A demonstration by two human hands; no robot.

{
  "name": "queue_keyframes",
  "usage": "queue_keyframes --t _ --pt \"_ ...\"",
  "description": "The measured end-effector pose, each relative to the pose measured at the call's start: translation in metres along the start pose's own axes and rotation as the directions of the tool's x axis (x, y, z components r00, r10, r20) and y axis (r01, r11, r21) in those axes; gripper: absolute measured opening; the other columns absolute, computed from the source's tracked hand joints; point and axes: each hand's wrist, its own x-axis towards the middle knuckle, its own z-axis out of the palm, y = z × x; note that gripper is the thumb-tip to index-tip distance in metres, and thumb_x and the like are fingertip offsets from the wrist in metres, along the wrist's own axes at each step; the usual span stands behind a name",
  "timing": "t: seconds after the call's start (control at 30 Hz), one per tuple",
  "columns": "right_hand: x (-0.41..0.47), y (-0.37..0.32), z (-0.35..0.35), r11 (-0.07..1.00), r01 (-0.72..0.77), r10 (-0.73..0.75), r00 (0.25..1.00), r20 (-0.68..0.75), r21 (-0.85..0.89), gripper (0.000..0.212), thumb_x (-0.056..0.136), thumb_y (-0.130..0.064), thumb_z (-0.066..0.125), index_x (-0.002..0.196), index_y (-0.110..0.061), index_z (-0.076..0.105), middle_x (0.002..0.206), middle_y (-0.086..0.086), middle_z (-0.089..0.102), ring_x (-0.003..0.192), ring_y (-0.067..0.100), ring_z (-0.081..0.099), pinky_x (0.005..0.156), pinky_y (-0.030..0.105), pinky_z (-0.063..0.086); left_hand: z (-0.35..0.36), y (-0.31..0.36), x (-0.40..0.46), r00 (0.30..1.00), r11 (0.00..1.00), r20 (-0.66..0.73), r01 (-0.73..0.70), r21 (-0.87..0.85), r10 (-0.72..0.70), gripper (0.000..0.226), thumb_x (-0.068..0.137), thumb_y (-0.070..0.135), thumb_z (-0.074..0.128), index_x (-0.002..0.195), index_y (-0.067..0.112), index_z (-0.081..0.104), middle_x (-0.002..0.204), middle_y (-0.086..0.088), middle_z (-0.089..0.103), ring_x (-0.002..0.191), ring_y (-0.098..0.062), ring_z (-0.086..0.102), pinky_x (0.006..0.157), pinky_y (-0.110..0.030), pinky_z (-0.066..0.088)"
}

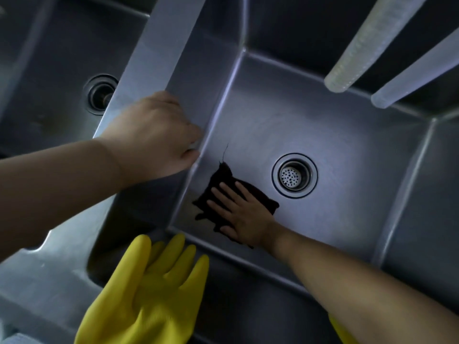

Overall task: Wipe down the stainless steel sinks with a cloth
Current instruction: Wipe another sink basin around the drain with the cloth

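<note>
Right hand point(244, 214) presses flat on the dark cloth point(223, 194); left hand point(154, 137) fingertips are hidden over the sink point(347, 150) divider.

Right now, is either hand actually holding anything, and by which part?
The right hand presses flat on the dark cloth, over its near half. The left hand curls over the divider between the sinks.

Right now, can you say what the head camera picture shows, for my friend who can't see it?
A person's right hand presses a dark cloth flat on the bottom of a steel sink, near its drain. The left hand grips the divider between two basins, and a yellow rubber glove hangs over the front edge.
</note>
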Motion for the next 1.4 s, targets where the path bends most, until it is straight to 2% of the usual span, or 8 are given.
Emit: queue_keyframes --t 0.13,0.3,0.57,0.73,0.93,1.07,1.17,1.4 --pt "-0.011 0.026 -0.003 1.0 0.005 -0.004 0.999 -0.041 0.009 0.07 0.088 -0.051 0.05 0.147 -0.018 0.032 0.153 0.011 0.028 0.142 0.034 0.023 0.114 0.055 0.017 -0.001 0.002 0.003 1.0 1.0 0.009 0.011 0.024 -0.012 0.024 0.075 0.024 0.056 0.055 0.011 0.055 0.053 -0.014 0.058 0.06 -0.034 0.057 0.074 -0.038 0.049" --pt "0.001 0.059 -0.011 0.966 -0.254 0.257 0.965 -0.057 0.058 0.071 0.088 -0.05 0.046 0.149 -0.016 0.028 0.155 0.012 0.023 0.144 0.034 0.016 0.117 0.052 0.01 0.001 0.0 0.001 1.0 1.0 -0.015 0.0 0.021 0.0 0.022 0.073 0.023 0.057 0.055 0.011 0.055 0.053 -0.014 0.057 0.058 -0.034 0.058 0.073 -0.039 0.05" --pt "0.052 0.126 -0.03 0.761 -0.639 0.648 0.757 -0.081 0.113 0.071 0.093 -0.049 0.031 0.152 -0.013 0.011 0.159 0.014 0.007 0.146 0.032 0.0 0.117 0.05 -0.003 0.004 -0.003 0.0 0.999 1.0 0.021 0.03 0.005 -0.03 0.025 0.077 0.027 0.056 0.06 0.009 0.057 0.058 -0.017 0.057 0.07 -0.037 0.058 0.074 -0.045 0.05" --pt "0.085 0.11 -0.032 0.666 -0.737 0.745 0.666 -0.048 0.117 0.073 0.093 -0.051 0.024 0.151 -0.012 0.006 0.158 0.019 0.002 0.145 0.037 -0.005 0.116 0.056 -0.003 0.002 -0.002 0.0 1.0 1.0 0.006 0.003 0.015 -0.003 0.021 0.075 0.021 0.06 0.058 0.01 0.056 0.053 -0.016 0.055 0.063 -0.035 0.056 0.077 -0.042 0.05" --pt "0.089 0.02 -0.017 0.891 -0.44 0.448 0.892 -0.064 0.108 0.079 0.088 -0.053 0.036 0.15 -0.009 0.016 0.156 0.022 0.01 0.144 0.04 0.003 0.113 0.058 -0.002 0.001 0.0 0.0 1.0 0.999 -0.013 0.005 0.048 -0.004 0.021 0.074 0.023 0.055 0.059 0.009 0.059 0.054 -0.015 0.057 0.062 -0.035 0.057 0.076 -0.037 0.042" --pt "0.069 -0.04 -0.003 0.973 -0.222 0.225 0.973 -0.043 0.066 0.077 0.086 -0.053 0.043 0.148 -0.01 0.027 0.156 0.02 0.016 0.144 0.039 0.007 0.113 0.058 -0.002 -0.001 0.002 -0.001 0.999 0.998 0.014 0.044 0.055 -0.045 0.019 0.073 0.021 0.059 0.058 0.009 0.059 0.056 -0.016 0.057 0.065 -0.036 0.057 0.073 -0.037 0.043" --pt "0.046 -0.055 0.003 0.999 -0.015 0.014 1.0 0.022 0.034 0.072 0.09 -0.052 0.037 0.15 -0.016 0.02 0.158 0.014 0.011 0.146 0.035 0.004 0.114 0.056 -0.004 -0.002 0.003 0.0 0.996 0.996 0.057 0.059 0.07 -0.063 0.019 0.072 0.023 0.059 0.059 0.009 0.057 0.058 -0.017 0.058 0.067 -0.036 0.057 0.075 -0.038 0.044" --pt "-0.02 -0.022 0.01 0.963 0.269 -0.269 0.962 -0.034 -0.007 0.065 0.088 -0.051 0.048 0.145 -0.023 0.036 0.153 0.006 0.031 0.142 0.028 0.026 0.113 0.056 0.019 -0.005 0.006 0.002 0.99 0.995 0.11 0.085 0.061 -0.091 0.025 0.073 0.028 0.051 0.059 0.009 0.055 0.058 -0.017 0.059 0.068 -0.036 0.057 0.079 -0.04 0.047"
